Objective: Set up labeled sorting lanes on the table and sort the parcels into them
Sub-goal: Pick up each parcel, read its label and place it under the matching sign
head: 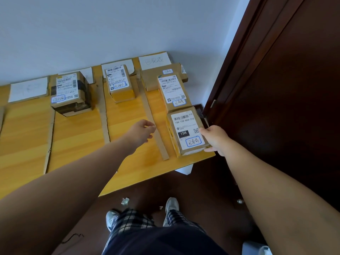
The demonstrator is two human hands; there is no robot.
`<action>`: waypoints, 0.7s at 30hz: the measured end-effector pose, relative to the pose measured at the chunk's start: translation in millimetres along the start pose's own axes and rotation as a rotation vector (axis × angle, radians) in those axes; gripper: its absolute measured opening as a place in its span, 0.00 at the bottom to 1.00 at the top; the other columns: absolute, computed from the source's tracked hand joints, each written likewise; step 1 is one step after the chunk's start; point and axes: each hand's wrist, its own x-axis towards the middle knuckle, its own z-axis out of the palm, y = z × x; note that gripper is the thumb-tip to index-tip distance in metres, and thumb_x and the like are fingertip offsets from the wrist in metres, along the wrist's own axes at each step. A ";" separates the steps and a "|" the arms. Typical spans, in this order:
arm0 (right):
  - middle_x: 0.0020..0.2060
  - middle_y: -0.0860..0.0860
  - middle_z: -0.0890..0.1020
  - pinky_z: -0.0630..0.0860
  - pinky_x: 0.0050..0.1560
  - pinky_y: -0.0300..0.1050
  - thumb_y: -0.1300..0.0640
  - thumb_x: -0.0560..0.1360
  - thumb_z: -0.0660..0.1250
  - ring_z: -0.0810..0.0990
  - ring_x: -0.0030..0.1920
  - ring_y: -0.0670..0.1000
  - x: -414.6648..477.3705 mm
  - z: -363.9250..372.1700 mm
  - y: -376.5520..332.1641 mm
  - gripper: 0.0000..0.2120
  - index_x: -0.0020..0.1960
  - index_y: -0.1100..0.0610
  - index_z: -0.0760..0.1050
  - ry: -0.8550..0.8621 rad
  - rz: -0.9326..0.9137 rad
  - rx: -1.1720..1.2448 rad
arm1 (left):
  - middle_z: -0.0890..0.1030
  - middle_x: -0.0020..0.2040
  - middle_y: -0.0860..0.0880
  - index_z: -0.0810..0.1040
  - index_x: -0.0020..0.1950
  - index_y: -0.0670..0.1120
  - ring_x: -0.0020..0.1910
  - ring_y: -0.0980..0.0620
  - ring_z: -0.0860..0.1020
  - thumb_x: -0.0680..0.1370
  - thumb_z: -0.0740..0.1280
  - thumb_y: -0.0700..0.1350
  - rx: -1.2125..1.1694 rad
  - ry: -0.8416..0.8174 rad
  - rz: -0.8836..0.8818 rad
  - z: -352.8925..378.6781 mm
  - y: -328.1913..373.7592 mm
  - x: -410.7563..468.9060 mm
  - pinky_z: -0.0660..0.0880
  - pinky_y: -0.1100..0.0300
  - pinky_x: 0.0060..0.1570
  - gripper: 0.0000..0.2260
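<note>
A yellow wooden table [79, 137] is split into lanes by cardboard strips [155, 131]. White paper labels [154, 60] lie at the far end of the lanes. In the rightmost lane a parcel marked 15H [186, 131] sits at the table's near right corner, and my right hand [214, 138] grips its right side. Behind it stand a second parcel [173, 92] and a flat box [161, 74]. My left hand [141, 132] hovers with loosely curled fingers over the neighbouring strip, holding nothing. One parcel [119, 82] occupies the middle lane and a taped parcel [70, 92] another.
A dark wooden door [276, 80] stands close on the right, and a white wall lies behind the table. On the dark floor are a sheet of paper [184, 170] under the table edge, a crumpled scrap [125, 201] and my feet.
</note>
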 end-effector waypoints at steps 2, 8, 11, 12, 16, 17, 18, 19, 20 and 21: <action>0.49 0.55 0.79 0.81 0.50 0.56 0.50 0.81 0.58 0.78 0.52 0.56 -0.8 -0.4 0.9 0.13 0.41 0.56 0.70 0.031 -0.026 -0.106 | 0.78 0.59 0.45 0.74 0.60 0.45 0.52 0.48 0.77 0.80 0.62 0.47 0.005 -0.002 0.000 -1.2 -1.8 -2.1 0.74 0.55 0.51 0.10; 0.47 0.53 0.76 0.75 0.51 0.52 0.51 0.80 0.58 0.77 0.50 0.55 -3.7 -7.5 -7.5 0.14 0.55 0.60 0.73 0.233 -0.176 -0.402 | 0.78 0.59 0.44 0.73 0.58 0.46 0.55 0.46 0.77 0.81 0.62 0.47 0.015 0.013 0.017 -14.1 -5.9 -9.0 0.75 0.54 0.53 0.08; 0.58 0.55 0.77 0.74 0.55 0.51 0.51 0.78 0.59 0.76 0.59 0.57 -6.4 -7.1 -19.4 0.17 0.64 0.57 0.71 0.293 -0.216 -0.428 | 0.78 0.59 0.44 0.73 0.60 0.45 0.55 0.47 0.77 0.81 0.61 0.47 0.031 0.036 0.053 -30.4 -3.8 -14.3 0.74 0.55 0.52 0.10; 0.59 0.55 0.77 0.74 0.56 0.51 0.52 0.78 0.59 0.75 0.60 0.57 -7.8 -4.0 -25.3 0.16 0.64 0.57 0.72 0.309 -0.249 -0.432 | 0.78 0.58 0.44 0.73 0.61 0.45 0.54 0.48 0.77 0.81 0.61 0.47 0.038 0.051 0.064 -38.1 -3.2 -16.6 0.74 0.55 0.51 0.11; 0.56 0.54 0.74 0.70 0.53 0.46 0.57 0.78 0.59 0.71 0.62 0.58 -18.4 27.8 -57.5 0.06 0.51 0.52 0.74 0.336 -0.387 -0.473 | 0.78 0.56 0.44 0.74 0.61 0.45 0.54 0.48 0.77 0.81 0.61 0.48 0.071 0.108 0.120 -80.6 -7.0 -28.0 0.74 0.54 0.51 0.11; 0.58 0.54 0.74 0.70 0.53 0.46 0.57 0.78 0.59 0.71 0.62 0.57 -21.7 39.8 -67.1 0.09 0.55 0.53 0.75 0.330 -0.414 -0.476 | 0.78 0.56 0.44 0.74 0.60 0.44 0.54 0.48 0.77 0.81 0.62 0.47 0.057 0.125 0.127 -93.1 -9.3 -30.6 0.74 0.54 0.51 0.11; 0.61 0.54 0.74 0.71 0.53 0.46 0.57 0.78 0.59 0.71 0.62 0.56 -24.9 52.8 -76.1 0.12 0.60 0.54 0.74 0.323 -0.432 -0.474 | 0.78 0.56 0.43 0.74 0.60 0.44 0.53 0.47 0.78 0.81 0.62 0.47 0.035 0.143 0.133 -106.3 -12.2 -34.1 0.74 0.55 0.50 0.11; 0.62 0.53 0.74 0.72 0.52 0.46 0.57 0.78 0.59 0.73 0.61 0.55 -27.3 67.1 -84.6 0.15 0.63 0.56 0.73 0.311 -0.447 -0.464 | 0.78 0.56 0.43 0.74 0.60 0.44 0.53 0.47 0.78 0.81 0.62 0.47 0.012 0.160 0.136 -120.0 -16.0 -37.8 0.73 0.55 0.50 0.10; 0.63 0.53 0.74 0.73 0.49 0.45 0.56 0.78 0.60 0.74 0.60 0.55 -29.5 82.3 -93.1 0.15 0.64 0.56 0.72 0.290 -0.466 -0.454 | 0.78 0.56 0.43 0.75 0.59 0.44 0.53 0.47 0.78 0.81 0.62 0.47 -0.010 0.176 0.141 -134.5 -20.3 -41.5 0.74 0.55 0.50 0.10; 0.63 0.53 0.74 0.72 0.48 0.44 0.56 0.78 0.60 0.74 0.60 0.55 -32.2 98.2 -101.3 0.16 0.64 0.56 0.71 0.259 -0.489 -0.451 | 0.78 0.56 0.43 0.75 0.59 0.45 0.54 0.46 0.78 0.81 0.62 0.47 -0.028 0.187 0.144 -149.2 -25.8 -45.0 0.74 0.54 0.51 0.09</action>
